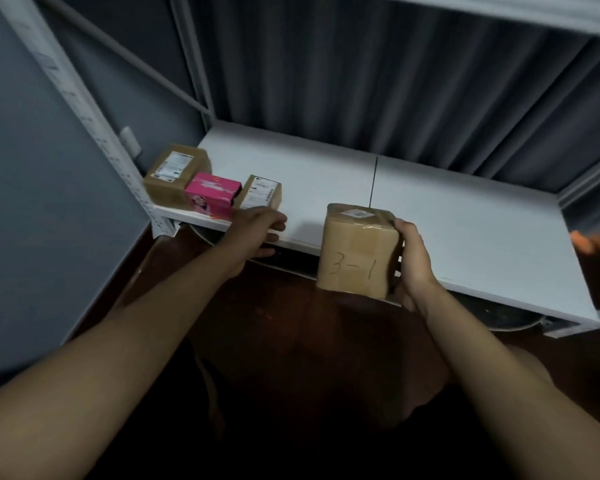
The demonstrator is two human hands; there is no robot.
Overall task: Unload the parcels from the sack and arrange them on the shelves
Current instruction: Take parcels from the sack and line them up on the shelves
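I'm gripping the brown parcel (357, 251) marked 3-1 in my right hand (413, 261), holding it at the white shelf's (465, 216) front edge. My left hand (253, 233) is hovering relaxed and empty beside the labelled box (261, 192).

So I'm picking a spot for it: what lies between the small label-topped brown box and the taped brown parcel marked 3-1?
In the head view, only the left hand on bare white shelf.

Cardboard parcel (357, 251) w/ glossy tape; shelf (465, 216) matt.

White shelf (430, 216) carries two brown parcels (174, 173) and a pink box (212, 195).
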